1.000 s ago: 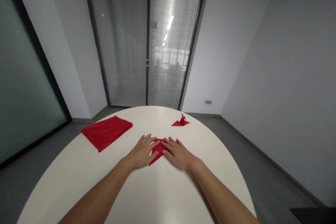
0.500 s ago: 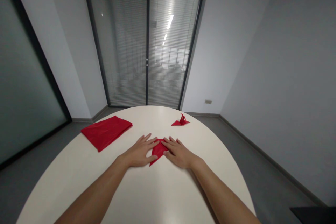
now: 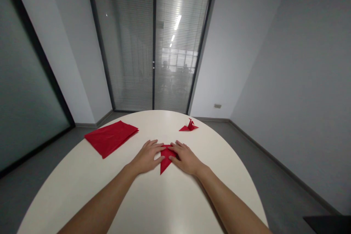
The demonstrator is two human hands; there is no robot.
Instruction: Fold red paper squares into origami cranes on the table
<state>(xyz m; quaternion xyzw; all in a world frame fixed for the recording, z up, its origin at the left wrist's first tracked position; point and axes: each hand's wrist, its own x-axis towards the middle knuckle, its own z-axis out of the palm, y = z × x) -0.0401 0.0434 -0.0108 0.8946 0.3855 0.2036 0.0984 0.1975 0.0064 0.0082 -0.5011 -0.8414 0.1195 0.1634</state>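
Observation:
A small folded red paper (image 3: 165, 159) lies on the white round table (image 3: 153, 204), its point toward me. My left hand (image 3: 146, 157) rests flat on its left side, fingers stretched out over the paper's edge. My right hand (image 3: 185, 157) lies on its right side, fingers bent a little and pressing the paper's upper edge. Part of the paper is hidden under both hands.
A stack of red paper sheets (image 3: 111, 137) lies at the far left of the table. A finished red paper crane (image 3: 188, 127) stands at the far right. Beyond the table are a glass door with blinds and grey floor.
The red paper has turned slightly, its point now nearer the middle. My right hand's fingers have drawn in and both hands have shifted closer together on the paper.

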